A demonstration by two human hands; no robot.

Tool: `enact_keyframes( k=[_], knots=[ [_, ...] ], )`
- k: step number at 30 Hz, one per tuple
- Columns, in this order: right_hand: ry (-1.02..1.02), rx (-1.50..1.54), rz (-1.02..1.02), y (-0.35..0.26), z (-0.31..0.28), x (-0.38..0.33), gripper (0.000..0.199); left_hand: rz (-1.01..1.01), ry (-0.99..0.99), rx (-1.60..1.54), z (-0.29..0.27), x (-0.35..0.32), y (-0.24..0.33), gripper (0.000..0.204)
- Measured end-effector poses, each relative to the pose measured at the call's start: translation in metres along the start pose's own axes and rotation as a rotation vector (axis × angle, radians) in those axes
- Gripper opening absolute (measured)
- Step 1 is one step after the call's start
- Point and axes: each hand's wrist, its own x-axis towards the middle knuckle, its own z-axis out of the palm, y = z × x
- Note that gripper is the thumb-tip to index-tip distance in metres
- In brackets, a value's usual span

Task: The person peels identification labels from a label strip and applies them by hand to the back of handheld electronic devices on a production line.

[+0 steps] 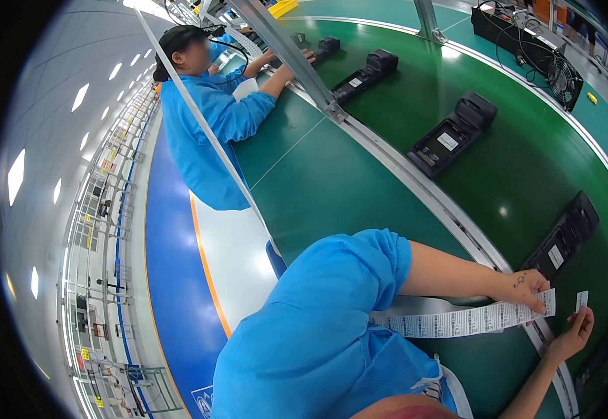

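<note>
Left hand [527,288] pinches label strip [457,321]; right hand [575,334] pinches label [582,300]; black devices [450,136] beyond.

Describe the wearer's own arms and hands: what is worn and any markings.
Both hands are bare, no gloves. The left arm wears a bright blue sleeve pushed up above the elbow. The left hand bears a small dark mark on its back. The right hand shows none.
</note>
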Motion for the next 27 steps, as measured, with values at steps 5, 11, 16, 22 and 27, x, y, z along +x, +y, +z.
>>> enact_keyframes(
  k=[5,11,16,22,27],
  knots=[
    [0.008,0.03,0.011,0.0,-0.003,0.0,0.009,0.037,-0.028,0.001,0.002,0.004,-0.004,0.014],
    [0.004,0.06,0.023,0.002,-0.007,0.001,0.009,0.06,-0.023,0.065,0.004,0.008,-0.009,0.014],
    [0.0,0.042,0.012,0.007,-0.012,0.003,0.01,0.045,-0.012,0.093,0.006,0.011,-0.013,0.014],
    [-0.012,0.076,0.01,0.012,-0.016,0.004,0.011,0.038,-0.015,0.072,0.005,0.014,-0.016,0.014],
    [0.0,0.072,-0.012,0.012,-0.018,0.004,0.01,0.04,-0.011,0.076,0.007,0.016,-0.018,0.013]
  ],
)
